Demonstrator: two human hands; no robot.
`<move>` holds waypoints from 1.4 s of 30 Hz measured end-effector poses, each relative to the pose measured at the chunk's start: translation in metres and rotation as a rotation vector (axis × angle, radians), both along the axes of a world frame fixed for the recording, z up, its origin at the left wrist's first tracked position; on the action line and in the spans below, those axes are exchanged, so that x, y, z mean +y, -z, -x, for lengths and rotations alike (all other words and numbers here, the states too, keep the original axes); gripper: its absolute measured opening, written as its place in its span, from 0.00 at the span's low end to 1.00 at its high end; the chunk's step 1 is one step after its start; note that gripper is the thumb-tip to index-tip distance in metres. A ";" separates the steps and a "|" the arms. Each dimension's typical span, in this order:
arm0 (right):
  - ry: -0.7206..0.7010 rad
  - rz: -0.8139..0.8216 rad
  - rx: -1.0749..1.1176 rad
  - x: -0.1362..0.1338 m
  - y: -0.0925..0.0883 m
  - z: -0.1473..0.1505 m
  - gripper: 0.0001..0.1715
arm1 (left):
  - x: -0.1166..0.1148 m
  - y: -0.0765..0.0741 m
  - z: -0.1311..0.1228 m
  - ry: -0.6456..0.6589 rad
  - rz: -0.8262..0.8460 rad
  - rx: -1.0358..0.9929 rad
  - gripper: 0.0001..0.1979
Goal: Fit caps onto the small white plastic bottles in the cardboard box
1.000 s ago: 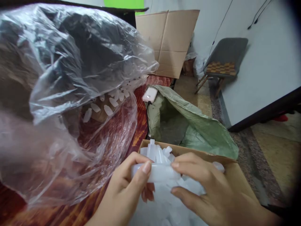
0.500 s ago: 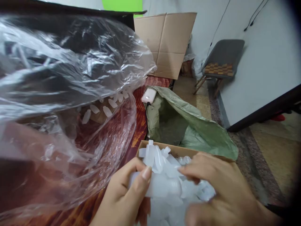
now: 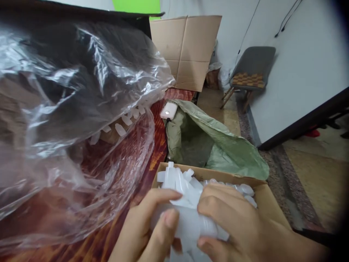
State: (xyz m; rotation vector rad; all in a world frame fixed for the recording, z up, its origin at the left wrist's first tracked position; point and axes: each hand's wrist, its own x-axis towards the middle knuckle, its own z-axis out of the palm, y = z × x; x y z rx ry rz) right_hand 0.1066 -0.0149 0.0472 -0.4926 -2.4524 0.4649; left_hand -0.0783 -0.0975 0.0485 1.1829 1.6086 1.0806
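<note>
A translucent white plastic bottle (image 3: 187,222) lies sideways between my two hands. My left hand (image 3: 144,227) holds its base end, thumb on the near side and forefinger stretched along the far side. My right hand (image 3: 236,220) is closed round the opposite, neck end, fingers over the top and thumb below; whether a cap sits there is hidden. Directly beneath is an open cardboard box (image 3: 268,198) heaped with similar bottles (image 3: 177,182), some lying and one standing neck up.
Clear plastic sheeting (image 3: 109,69) fills the left, with several bottles (image 3: 120,129) beside it. Beyond the box are a green sack (image 3: 231,145), a pale phone-like device (image 3: 169,110) with a cable, a cardboard panel (image 3: 185,51) and a grey chair (image 3: 252,63). A red patterned cloth (image 3: 158,145) covers the surface.
My right hand has come left from above the box's contents and closed on the bottle's neck end. A clear, shiny piece near its fingers is no longer visible. The view has shifted slightly.
</note>
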 end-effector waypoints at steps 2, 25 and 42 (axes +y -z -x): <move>0.203 -0.042 0.038 0.012 0.005 -0.008 0.11 | 0.004 0.003 0.013 -0.018 -0.270 0.329 0.22; 0.190 0.149 -0.310 0.023 0.042 -0.059 0.16 | 0.068 0.024 0.019 0.339 -0.291 0.804 0.09; 0.069 -0.141 -0.039 0.001 -0.009 -0.027 0.12 | 0.043 -0.012 0.003 0.582 0.047 0.078 0.26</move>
